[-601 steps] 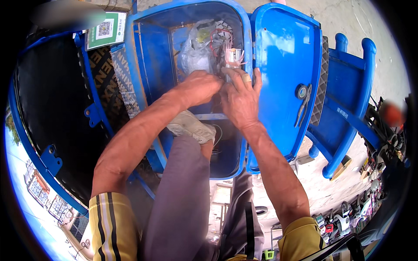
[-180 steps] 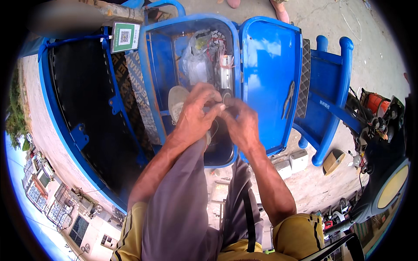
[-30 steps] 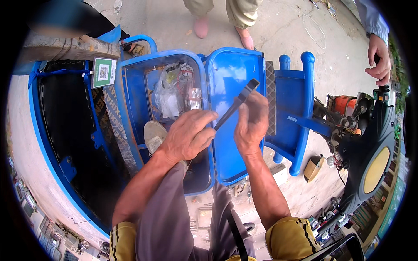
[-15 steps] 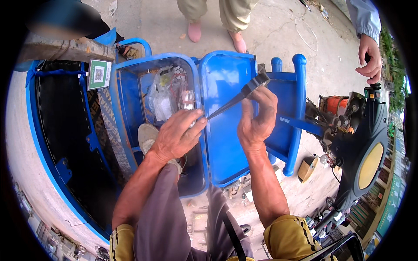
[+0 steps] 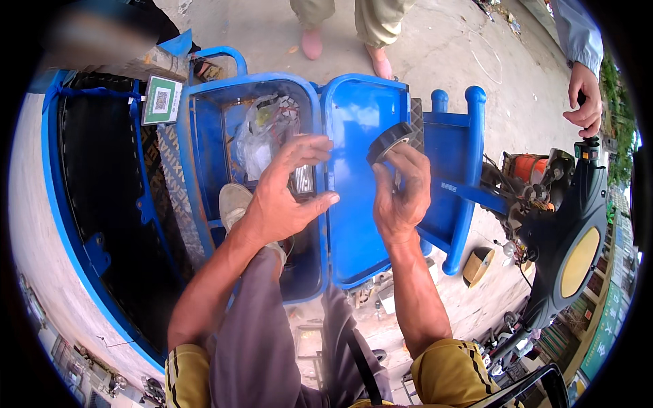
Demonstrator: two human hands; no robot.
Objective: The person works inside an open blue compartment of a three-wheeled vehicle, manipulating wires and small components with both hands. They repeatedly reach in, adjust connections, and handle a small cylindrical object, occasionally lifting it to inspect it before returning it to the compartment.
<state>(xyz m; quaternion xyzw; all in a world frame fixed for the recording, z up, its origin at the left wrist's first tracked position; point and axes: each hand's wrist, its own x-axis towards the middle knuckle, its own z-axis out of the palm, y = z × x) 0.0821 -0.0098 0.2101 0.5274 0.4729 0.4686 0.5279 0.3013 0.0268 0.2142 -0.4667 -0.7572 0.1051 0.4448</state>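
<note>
My right hand (image 5: 405, 197) grips a roll of black tape (image 5: 386, 141), its fingers reaching into the ring. The roll hovers over the blue metal lid panel (image 5: 357, 204), and I see no stretched strip coming off it. To its left, my left hand (image 5: 286, 197) hangs above the edge of the open blue box (image 5: 204, 190), thumb and fingers spread with nothing plainly between them. Inside the box lie a clear plastic bag (image 5: 255, 146) with small items and a silvery ribbed piece (image 5: 303, 180), partly covered by my left hand.
My shoe (image 5: 235, 204) rests inside the box. A blue tubular frame (image 5: 466, 177) stands right of the lid panel. Farther right is a dark scooter front (image 5: 568, 251), with another person's hand (image 5: 585, 98) at its grip. Another person stands beyond the box.
The black strip stretched between my hands is no longer seen. My left hand has opened its fingers, and the tape roll has tilted and moved slightly left and down.
</note>
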